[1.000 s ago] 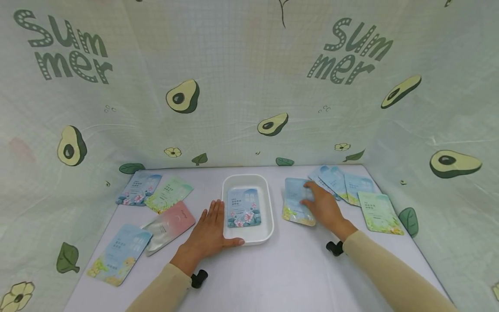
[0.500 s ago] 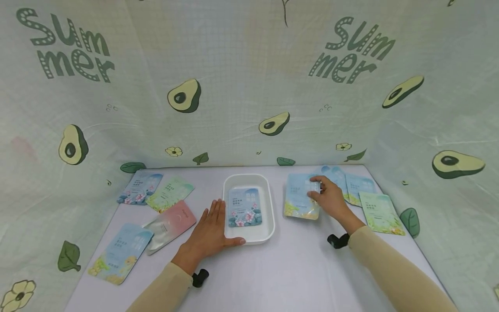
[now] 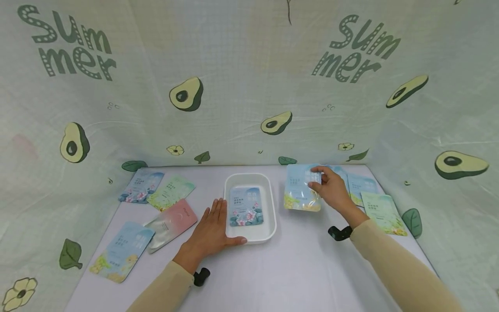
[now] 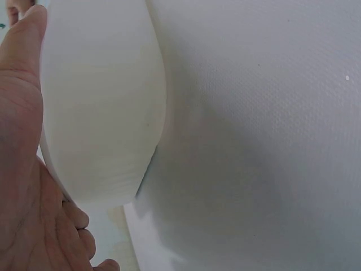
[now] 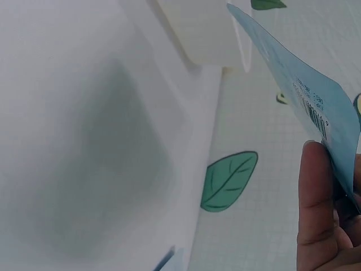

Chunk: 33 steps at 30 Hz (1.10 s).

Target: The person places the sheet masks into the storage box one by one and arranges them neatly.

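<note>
My right hand (image 3: 334, 189) pinches a light-blue face mask packet (image 3: 299, 186) with yellow flowers by its right edge, right of a white tray. In the right wrist view the packet (image 5: 302, 84) is raised off the table and shows its barcode side. With fingers straight, my left hand (image 3: 210, 229) rests against the left side of the white tray (image 3: 271, 212), thumb at its near rim. In the left wrist view the tray's outer wall (image 4: 104, 107) is beside the palm. Inside the tray lies a blue packet (image 3: 246, 206) with pink flowers.
Left on the table lie a blue packet (image 3: 141, 185), a green packet (image 3: 171, 193), a pink-and-silver packet (image 3: 173, 223) and a yellow-flowered blue packet (image 3: 124, 249). At right lie several blue packets (image 3: 360, 186) and a green packet (image 3: 383, 212). A printed cloth (image 3: 230, 86) rises behind.
My right hand has picked the yellow-flowered blue packet up off the table and raised it, moving it slightly away from me. The left hand and tray stay in place.
</note>
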Each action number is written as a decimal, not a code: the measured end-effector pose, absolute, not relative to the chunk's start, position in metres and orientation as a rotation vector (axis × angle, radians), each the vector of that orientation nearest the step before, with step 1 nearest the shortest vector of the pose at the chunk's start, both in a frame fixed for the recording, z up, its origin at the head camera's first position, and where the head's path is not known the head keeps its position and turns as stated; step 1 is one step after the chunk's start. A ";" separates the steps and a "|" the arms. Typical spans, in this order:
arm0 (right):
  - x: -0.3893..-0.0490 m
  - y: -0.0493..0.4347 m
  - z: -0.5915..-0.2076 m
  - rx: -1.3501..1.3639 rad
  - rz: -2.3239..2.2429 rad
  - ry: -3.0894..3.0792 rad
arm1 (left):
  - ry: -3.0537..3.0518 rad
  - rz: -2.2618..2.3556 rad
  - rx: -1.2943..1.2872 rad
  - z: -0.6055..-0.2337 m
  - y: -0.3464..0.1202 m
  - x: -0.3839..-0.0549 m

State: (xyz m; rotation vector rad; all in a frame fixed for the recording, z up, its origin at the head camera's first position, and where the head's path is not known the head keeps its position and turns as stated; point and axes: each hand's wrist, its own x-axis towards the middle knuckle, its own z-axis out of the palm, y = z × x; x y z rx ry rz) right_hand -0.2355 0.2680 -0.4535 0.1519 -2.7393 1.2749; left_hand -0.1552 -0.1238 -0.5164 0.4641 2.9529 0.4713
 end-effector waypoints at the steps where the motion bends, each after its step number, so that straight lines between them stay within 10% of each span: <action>1: -0.236 0.266 -0.451 0.152 1.279 -2.735 | 2.953 0.475 0.464 -0.516 -0.124 -0.155; 33: -0.246 0.120 -0.474 0.313 1.613 -2.843 | 2.979 0.347 0.459 -0.515 -0.122 -0.157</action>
